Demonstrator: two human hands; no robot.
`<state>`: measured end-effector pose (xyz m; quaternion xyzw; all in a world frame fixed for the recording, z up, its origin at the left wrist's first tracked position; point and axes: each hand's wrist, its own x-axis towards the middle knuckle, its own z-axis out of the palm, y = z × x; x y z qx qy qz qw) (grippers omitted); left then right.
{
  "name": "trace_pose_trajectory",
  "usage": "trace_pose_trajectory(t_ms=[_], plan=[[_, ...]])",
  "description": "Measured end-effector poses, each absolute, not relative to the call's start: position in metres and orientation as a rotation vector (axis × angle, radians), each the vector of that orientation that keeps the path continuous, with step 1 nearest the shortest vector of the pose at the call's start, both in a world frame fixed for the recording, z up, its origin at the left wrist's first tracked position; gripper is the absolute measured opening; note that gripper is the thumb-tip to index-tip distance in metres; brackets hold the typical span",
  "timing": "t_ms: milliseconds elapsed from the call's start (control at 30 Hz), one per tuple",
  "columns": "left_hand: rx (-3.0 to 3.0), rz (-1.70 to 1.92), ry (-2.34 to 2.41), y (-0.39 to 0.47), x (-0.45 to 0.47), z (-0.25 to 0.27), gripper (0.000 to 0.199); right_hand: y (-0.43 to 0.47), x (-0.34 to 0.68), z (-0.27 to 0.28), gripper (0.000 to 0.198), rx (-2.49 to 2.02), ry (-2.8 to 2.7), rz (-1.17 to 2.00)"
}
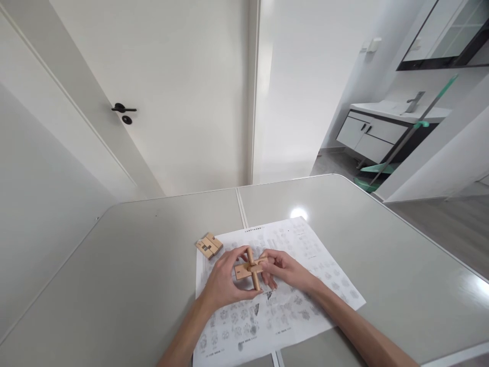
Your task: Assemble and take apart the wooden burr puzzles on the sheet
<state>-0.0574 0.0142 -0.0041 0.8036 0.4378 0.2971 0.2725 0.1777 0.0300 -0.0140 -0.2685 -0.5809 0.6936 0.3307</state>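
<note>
Forearms (359,326) nearest the camera, head view, both reaching over the sheet (317,255). Left hand (225,279) at the sheet's middle: fingers gripping the cross (242,271) by its round rod, thumb on the near end, forefinger on the far end. Right hand (288,270) also over the sheet, just right of the cross; thumb and forefinger closed on its right side, other fingers curled, exact contact partly hidden. Cross is wood, held over the sheet's middle: rod crossing flat notched pieces. Blocks (210,245) lie together at the sheet's far left corner, notched, untouched. Sheet is printed with rows of small figures, too small to read, flat on the surface (145,265).

Progress, judged: partway. Some pieces joined in the cross; whether they're fully seated, can't tell. Blocks not joined to it, so probably still left. Exact piece count unclear.
</note>
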Motion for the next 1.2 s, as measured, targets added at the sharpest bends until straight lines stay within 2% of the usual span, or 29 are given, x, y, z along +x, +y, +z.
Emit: trace_pose_trajectory(t_ms=[500,567,733,800,1200], plan=[[2.176,0.864,1.192,0.013,-0.057,-0.004,0.096,0.030,0.174,-0.018,0.040,-0.686,-1.504,1.747],[2.180,0.870,1.209,0.013,-0.057,-0.003,0.094,0.029,0.174,-0.020,0.045,-0.652,-1.508,1.709],[2.281,0.968,1.203,0.014,-0.054,-0.001,0.089,0.026,0.174,-0.015,0.072,-0.548,-1.549,1.695],[2.319,0.976,1.162,0.013,-0.052,0.001,0.088,0.024,0.174,-0.010,0.076,-0.529,-1.552,1.720],[2.348,0.942,1.084,0.012,-0.048,0.004,0.092,0.024,0.173,-0.009,0.070,-0.575,-1.485,1.779]])
